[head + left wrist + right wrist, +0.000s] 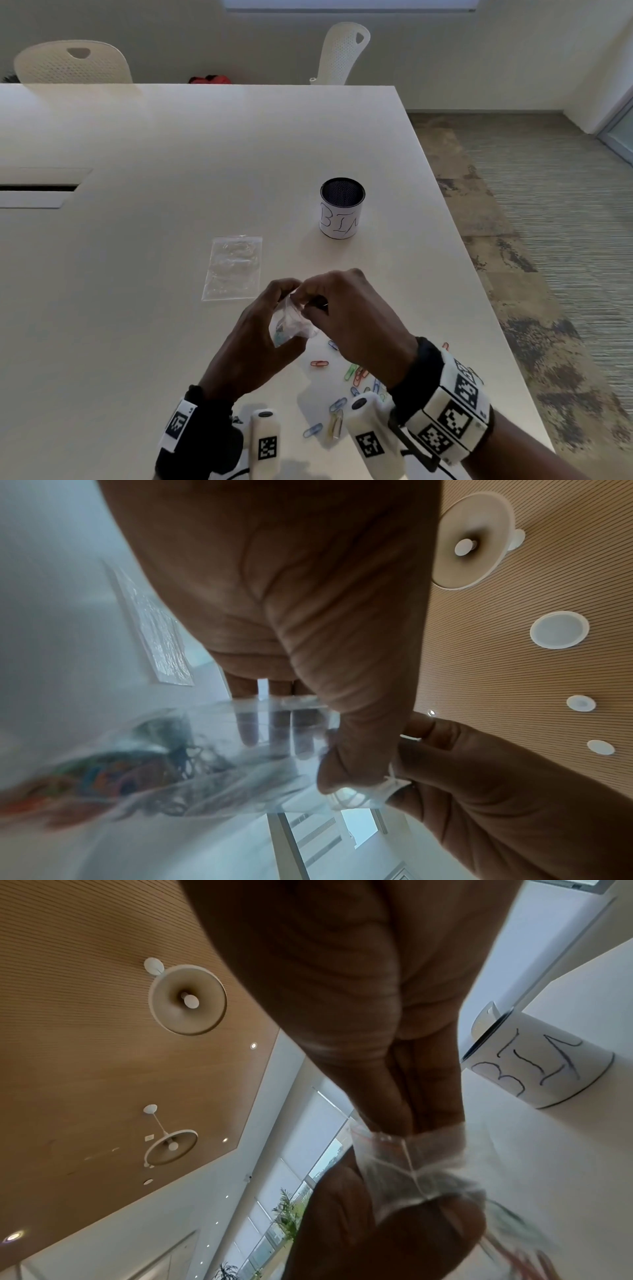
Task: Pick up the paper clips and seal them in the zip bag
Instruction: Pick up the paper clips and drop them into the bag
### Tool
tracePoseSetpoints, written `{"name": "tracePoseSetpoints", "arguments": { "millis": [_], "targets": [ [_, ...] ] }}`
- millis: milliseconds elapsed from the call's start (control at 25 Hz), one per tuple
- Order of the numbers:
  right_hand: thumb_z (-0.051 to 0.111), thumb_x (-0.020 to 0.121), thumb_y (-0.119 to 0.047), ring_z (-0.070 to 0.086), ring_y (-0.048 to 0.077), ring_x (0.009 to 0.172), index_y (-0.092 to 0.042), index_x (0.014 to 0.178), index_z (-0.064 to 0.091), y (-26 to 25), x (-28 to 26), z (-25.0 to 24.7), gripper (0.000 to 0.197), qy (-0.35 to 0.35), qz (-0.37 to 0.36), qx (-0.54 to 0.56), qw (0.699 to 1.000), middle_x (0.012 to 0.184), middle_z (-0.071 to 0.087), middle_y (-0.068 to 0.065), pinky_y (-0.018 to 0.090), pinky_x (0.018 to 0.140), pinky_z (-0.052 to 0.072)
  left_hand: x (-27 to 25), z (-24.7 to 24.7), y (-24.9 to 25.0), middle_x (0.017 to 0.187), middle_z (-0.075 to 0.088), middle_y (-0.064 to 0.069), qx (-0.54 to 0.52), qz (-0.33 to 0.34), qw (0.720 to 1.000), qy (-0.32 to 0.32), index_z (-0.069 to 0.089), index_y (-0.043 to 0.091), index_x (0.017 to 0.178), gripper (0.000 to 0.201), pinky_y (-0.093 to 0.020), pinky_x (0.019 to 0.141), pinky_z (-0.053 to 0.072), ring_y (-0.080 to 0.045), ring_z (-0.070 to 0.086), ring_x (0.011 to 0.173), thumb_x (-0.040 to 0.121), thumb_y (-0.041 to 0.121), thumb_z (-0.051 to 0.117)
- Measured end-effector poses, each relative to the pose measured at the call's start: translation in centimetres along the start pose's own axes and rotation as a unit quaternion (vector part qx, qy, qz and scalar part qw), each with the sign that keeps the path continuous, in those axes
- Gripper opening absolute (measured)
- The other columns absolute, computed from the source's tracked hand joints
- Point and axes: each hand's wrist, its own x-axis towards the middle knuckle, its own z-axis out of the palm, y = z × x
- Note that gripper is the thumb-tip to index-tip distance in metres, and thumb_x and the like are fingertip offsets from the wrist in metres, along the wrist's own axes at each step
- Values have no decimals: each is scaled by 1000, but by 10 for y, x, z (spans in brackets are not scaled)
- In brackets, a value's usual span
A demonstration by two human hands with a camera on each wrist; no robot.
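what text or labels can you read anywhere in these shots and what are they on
"BIN": handwritten in dark marker on the white paper wrapped round the black mesh cup on the table; the head view shows only part of the N, the right wrist view all three letters.
Square black-and-white code markers, no words: on the wrist bands.
Zip bag held by the left hand and right hand: no print legible.
Spare bag lying flat: no print visible.

White table, two white chairs, patterned carpet, slatted wood ceiling
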Motion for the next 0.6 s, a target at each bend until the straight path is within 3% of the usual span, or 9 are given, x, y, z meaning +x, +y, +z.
{"name": "tracePoseSetpoints", "arguments": {
  "millis": [160,240,320,400,480,600],
  "targets": [
    [78,89,-9,74,2,75,-16,96,83,12,-3,-25,10,62,5,16,998,87,81,-5,16,77,59,-1,-1,1,117,67,10,-18,5,1000,2,51,27,134,64,-13,85,53,-13,69,112,76,19,76],
    [80,87,-9,73,-1,73,-17,95,83,34,-6,-41,12,103,45,15,994,80,78,-10,7,74,55,-1,-2,0,118,66,8,-20,11,1000,5,52,23,134,65,-10,87,51,-14,67,116,78,8,79],
    [79,89,-11,73,-1,76,-16,100,81,58,-13,-47,13,89,91,-10,992,87,79,-7,5,73,54,-1,-4,-2,118,66,5,-14,11,1000,4,52,20,134,66,-10,87,52,-15,67,116,79,-1,81],
    [77,92,-16,73,3,83,-16,111,78,80,-21,-41,18,39,135,-56,988,102,79,-1,9,73,54,-1,-6,-3,116,66,4,-14,13,1000,9,52,20,133,66,-10,87,51,-14,68,115,79,-4,82],
    [72,97,-21,70,12,94,-16,120,74,95,-29,-31,24,-15,174,-113,978,116,74,2,20,81,53,-1,-6,-2,116,66,4,-19,16,1000,16,52,20,132,65,-8,89,50,-12,67,117,79,-5,82],
    [60,103,-18,64,20,106,-15,126,69,103,-39,-11,25,-41,199,-172,964,124,64,4,29,92,53,-3,-7,-2,116,67,6,-15,17,1000,16,51,21,133,66,-6,90,49,-9,67,118,80,-3,82]
  ]
}}
